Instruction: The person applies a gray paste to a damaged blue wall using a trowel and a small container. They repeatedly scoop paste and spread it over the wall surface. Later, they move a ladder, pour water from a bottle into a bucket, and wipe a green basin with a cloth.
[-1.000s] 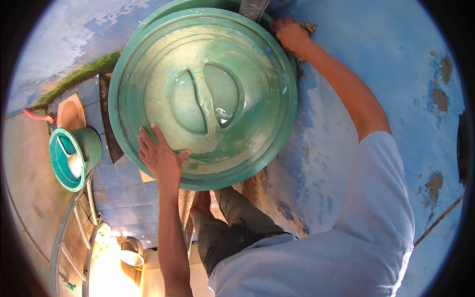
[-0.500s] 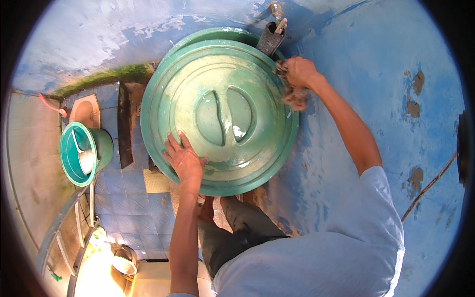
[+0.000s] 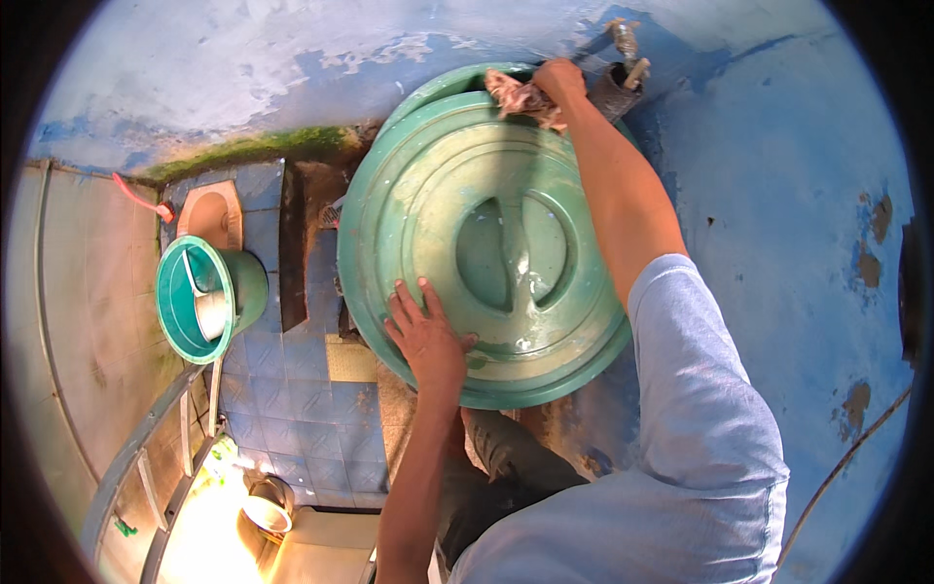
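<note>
A large round green lid (image 3: 428,234) with a moulded centre grip lies over a green tub (image 3: 428,97), whose rim shows behind it at the far side. My left hand (image 3: 428,346) rests with fingers spread on the near left part of the lid. At the lid's far edge, my right hand (image 3: 561,83) is closed on a crumpled brownish-pink cloth (image 3: 520,100), which hangs over the rim. The lid's surface is worn pale and has wet, shiny patches.
A tap with a dark sleeve (image 3: 615,92) juts from the wall beside my right hand. To the left, a green bucket (image 3: 229,302) holds a white dipper (image 3: 209,311), near a metal rail (image 3: 146,443). Peeling blue walls (image 3: 778,224) stand behind and right; blue tiles (image 3: 282,409) cover the floor.
My right hand has moved the cloth from the lid's right edge to its far edge, left of the tap. My left hand stays on the lid. The whole view has shifted somewhat.
</note>
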